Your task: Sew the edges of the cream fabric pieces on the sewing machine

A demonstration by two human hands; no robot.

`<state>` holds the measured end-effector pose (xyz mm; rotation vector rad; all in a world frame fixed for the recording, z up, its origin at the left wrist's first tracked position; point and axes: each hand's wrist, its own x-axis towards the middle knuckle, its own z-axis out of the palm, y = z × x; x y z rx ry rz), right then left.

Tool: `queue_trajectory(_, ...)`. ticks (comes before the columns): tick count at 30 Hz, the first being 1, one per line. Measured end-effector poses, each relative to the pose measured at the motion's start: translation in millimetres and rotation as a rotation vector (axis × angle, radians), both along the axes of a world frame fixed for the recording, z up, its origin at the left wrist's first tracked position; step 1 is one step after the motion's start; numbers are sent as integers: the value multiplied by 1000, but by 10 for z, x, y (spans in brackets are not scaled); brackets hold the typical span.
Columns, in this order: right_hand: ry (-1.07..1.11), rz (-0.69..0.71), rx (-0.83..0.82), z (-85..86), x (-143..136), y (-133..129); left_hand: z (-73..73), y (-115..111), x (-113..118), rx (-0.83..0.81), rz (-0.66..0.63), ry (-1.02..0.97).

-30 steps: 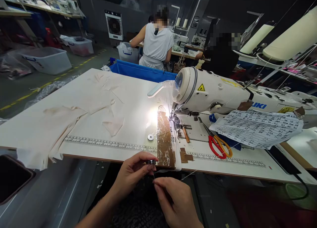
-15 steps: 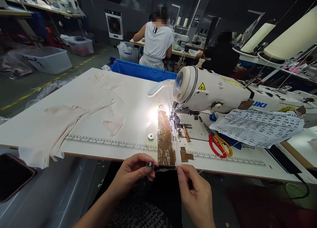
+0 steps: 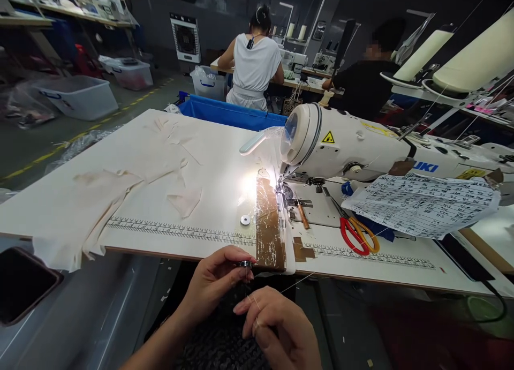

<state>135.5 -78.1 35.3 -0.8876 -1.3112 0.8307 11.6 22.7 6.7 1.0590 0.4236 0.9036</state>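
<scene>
Just off the table's front edge, my left hand (image 3: pixel 220 276) pinches a small dark metal bobbin case (image 3: pixel 244 263) between thumb and fingers. A thin thread (image 3: pixel 246 284) hangs from it toward my right hand (image 3: pixel 277 324), whose curled fingers are closed on the thread, below and right of the left hand. Another stretch of thread runs from the right hand up over the table edge. A silver bobbin (image 3: pixel 244 219) lies on the table, left of a brown taped strip (image 3: pixel 270 225). The sewing machine (image 3: pixel 341 137) stands beyond, its lamp lit.
Red and orange-handled scissors (image 3: pixel 353 235) and a wooden-handled tool (image 3: pixel 302 214) lie by the machine. Pale fabric (image 3: pixel 108 193) covers part of the left table. A written paper sheet (image 3: pixel 425 204) hangs at the right. Two people sit at machines behind a blue bin (image 3: pixel 233 113).
My right hand has moved left and down from the strip's front end, drawing thread below my left hand. The left hand still holds the bobbin case.
</scene>
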Motion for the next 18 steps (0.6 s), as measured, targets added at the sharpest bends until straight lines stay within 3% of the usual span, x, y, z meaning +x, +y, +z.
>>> queue_trajectory(6,-271,-142,-151,-47,73,-1,40,-14,-48,-22,13,85)
queue_trajectory(12,-411,-283,-196,-61,269,-37,-9,-3,-84,-170,-65,70)
queue_trajectory(15,-407,-348,-241,1,331,-76,-17,20,-86,-207,-81,31)
queue_trajectory(18,-248,-380,-210,165,346,-128,-20,48,-93,-196,-88,31)
